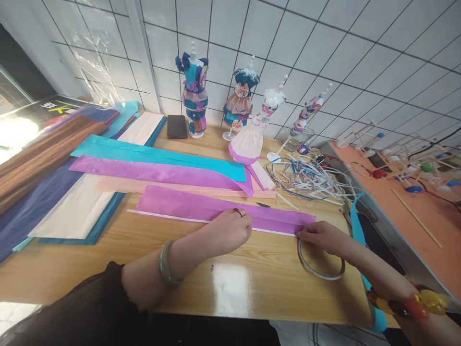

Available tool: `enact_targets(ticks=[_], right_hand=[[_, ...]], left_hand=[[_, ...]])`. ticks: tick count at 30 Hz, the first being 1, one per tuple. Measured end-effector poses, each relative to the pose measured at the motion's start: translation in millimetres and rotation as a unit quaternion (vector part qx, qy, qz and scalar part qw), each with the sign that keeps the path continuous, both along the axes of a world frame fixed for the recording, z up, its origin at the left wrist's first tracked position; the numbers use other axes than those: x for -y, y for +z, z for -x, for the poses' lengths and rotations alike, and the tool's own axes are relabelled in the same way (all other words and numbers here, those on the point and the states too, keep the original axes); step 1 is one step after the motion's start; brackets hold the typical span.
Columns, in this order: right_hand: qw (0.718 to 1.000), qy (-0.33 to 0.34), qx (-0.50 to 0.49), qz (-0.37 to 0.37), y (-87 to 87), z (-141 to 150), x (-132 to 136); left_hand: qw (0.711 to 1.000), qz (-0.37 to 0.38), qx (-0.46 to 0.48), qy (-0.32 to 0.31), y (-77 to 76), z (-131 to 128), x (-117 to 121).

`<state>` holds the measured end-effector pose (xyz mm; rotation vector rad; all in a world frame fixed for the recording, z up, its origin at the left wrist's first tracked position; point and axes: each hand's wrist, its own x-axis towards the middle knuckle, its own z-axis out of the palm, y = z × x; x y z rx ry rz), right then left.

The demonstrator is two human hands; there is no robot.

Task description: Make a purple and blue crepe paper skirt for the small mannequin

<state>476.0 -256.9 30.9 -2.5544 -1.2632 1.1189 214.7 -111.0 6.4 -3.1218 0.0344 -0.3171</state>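
A long purple paper strip [281, 217] lies across the table in front of me, with a narrow white tape [180, 217] along its near edge. The tape's left end sticks out past the paper. My left hand [230, 231], curled closed, rests on the strip's near edge around its middle; what its fingertips hold, if anything, is hidden. At the strip's right end my right hand [326, 239] is closed in a pinch on the tape. A thin ring-shaped tape roll [320, 278] hangs below those fingers. A small dark pointed piece [263, 205] lies on the purple paper.
Behind lie turquoise paper [162, 156] and another purple sheet [162, 174]. Folded papers [72, 211] cover the left side. Several dressed mini mannequins [196, 96] stand by the tiled wall, near a phone [177, 127]. Tangled strips [313, 178] lie right, beside an orange table [414, 206].
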Motion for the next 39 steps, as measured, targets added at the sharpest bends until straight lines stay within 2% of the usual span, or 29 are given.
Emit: enact_targets(ticks=[11,16,22,25,27,32,36,39], right_hand=[[0.999,-0.023,0.002,0.023,1.7,3,-1],[0.999,-0.033,-0.007,0.028,4.0,5,-2],[0.999,-0.039,-0.011,0.028,4.2,6,-3],[0.999,-0.037,-0.012,0.024,2.2,4,-2],[0.999,-0.036,-0.012,0.02,0.6,3,-2],[0.999,-0.034,-0.018,0.013,-2.7,-1,0],[0.999,-0.036,-0.022,0.013,-3.2,-1,-1],[0.999,-0.037,-0.025,0.015,-2.4,0,-1]], left_hand=[[1.0,-0.023,0.009,0.001,-0.8,-5,8],[1.0,-0.023,-0.012,0.014,8.9,-10,17],[0.997,-0.013,-0.049,0.065,23.3,-22,39],[0.998,-0.007,0.007,0.06,19.8,-31,51],[0.998,-0.005,0.011,0.062,14.0,-36,54],[0.997,-0.028,0.025,0.073,2.1,-39,50],[0.998,-0.02,0.002,0.062,7.0,-41,49],[0.998,-0.002,-0.01,0.055,12.5,-51,59]])
